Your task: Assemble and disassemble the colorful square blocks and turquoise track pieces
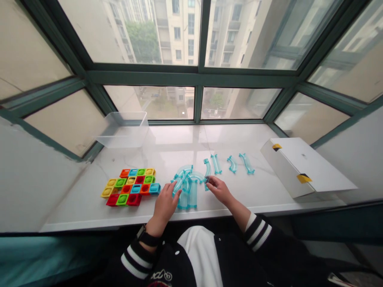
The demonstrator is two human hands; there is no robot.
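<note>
The right grip is nearly closed at a curved track, but whether it holds this I cannot tell; the left grip is half curled over the pile of blue tracks, its hold also unclear. Because these overlap, pulling one could drag others toward the near edge of the surface. Coloured blocks limit the space at left; loose tracks lie beyond the right grip; farther stand a box and a bin.

A green-framed bay window spans ten to two o'clock above a white marbled sill; a white wall stands at nine o'clock, a second wall at three. Apartment buildings rise outside at twelve, in pale daylight.
</note>
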